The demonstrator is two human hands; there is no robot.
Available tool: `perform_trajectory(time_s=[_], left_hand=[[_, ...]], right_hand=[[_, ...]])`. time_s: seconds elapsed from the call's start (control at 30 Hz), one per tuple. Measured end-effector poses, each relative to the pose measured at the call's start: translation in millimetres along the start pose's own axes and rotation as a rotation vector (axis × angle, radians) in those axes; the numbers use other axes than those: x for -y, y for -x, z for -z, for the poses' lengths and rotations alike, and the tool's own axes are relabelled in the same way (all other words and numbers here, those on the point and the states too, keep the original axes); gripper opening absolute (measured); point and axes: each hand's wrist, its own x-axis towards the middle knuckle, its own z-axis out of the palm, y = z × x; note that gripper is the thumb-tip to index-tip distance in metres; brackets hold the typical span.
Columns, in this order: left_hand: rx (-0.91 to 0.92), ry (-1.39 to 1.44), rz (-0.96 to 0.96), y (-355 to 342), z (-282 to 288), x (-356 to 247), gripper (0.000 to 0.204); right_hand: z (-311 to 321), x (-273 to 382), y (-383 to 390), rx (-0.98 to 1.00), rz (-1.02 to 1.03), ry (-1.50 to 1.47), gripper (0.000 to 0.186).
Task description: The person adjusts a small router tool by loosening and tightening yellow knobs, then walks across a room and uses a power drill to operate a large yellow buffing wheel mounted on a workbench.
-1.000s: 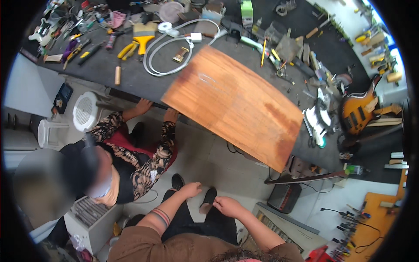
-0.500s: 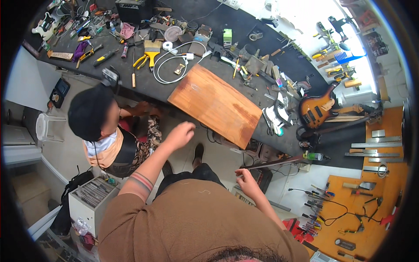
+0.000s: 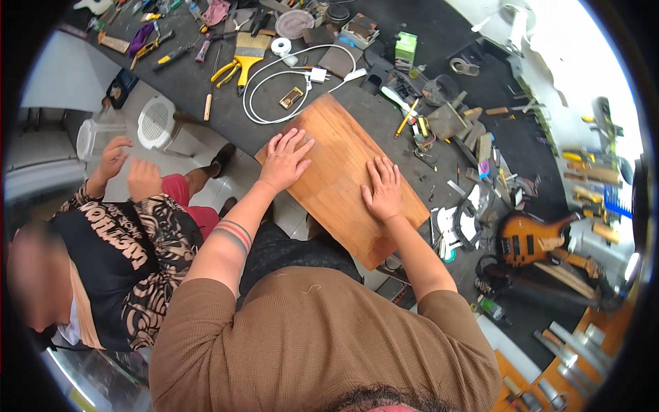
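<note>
Both my hands rest on a rectangular reddish-brown wooden board [image 3: 336, 130] lying on the dark workbench [image 3: 189, 82] and reaching past its front edge. My left hand [image 3: 285, 161] lies on the board's left part, fingers stretched out and apart. My right hand [image 3: 382, 189] lies on its right part, fingers also extended and flat on the wood. Beyond the board are a white cable loop [image 3: 254, 110], a small gold metal part [image 3: 291, 97], a yellow brush [image 3: 247, 58] and a yellow pencil [image 3: 406, 117].
A co-worker [image 3: 103, 268] is at my left, hands raised, beside plastic stools [image 3: 158, 120]. Clutter and tools [image 3: 453, 130] cover the bench behind the board. A sunburst guitar [image 3: 522, 240] and white objects [image 3: 449, 230] are at the right.
I have moved up to the bench, and both my hands have come down onto the board. The co-worker has shifted back to the left, away from the bench edge, hands now raised.
</note>
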Motion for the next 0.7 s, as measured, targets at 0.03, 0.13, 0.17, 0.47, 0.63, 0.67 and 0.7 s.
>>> perform_trajectory(time_s=[0.03, 0.13, 0.17, 0.47, 0.63, 0.67, 0.7], left_hand=[[-0.002, 0.01, 0.015, -1.5, -1.5, -0.5, 0.056], [0.007, 0.009, 0.028, -7.0, -3.0, 2.1, 0.053], [0.018, 0.008, 0.042, -6.5, -3.0, 1.0, 0.053], [-0.034, 0.018, 0.061, -7.1, -8.0, 0.3, 0.043], [-0.029, 0.021, 0.071, -5.9, -8.2, 0.4, 0.042], [-0.026, 0.022, 0.074, -5.3, -8.5, 0.0, 0.042], [-0.027, 0.028, 0.075, -5.5, -8.6, 0.3, 0.041]], right_hand=[[-4.4, -3.9, -0.7, -0.004, -0.003, -0.004, 0.066], [-9.5, -11.9, -5.1, 0.007, -0.012, -0.016, 0.065], [-9.5, -13.7, -5.7, 0.019, -0.007, -0.025, 0.065], [-11.5, -16.8, -5.3, 0.023, -0.016, -0.062, 0.063], [-12.4, -17.7, -4.8, 0.034, -0.01, -0.053, 0.063], [-12.4, -17.2, -4.0, 0.038, -0.009, -0.054, 0.063], [-12.1, -16.8, -4.2, 0.031, -0.009, -0.053, 0.063]])
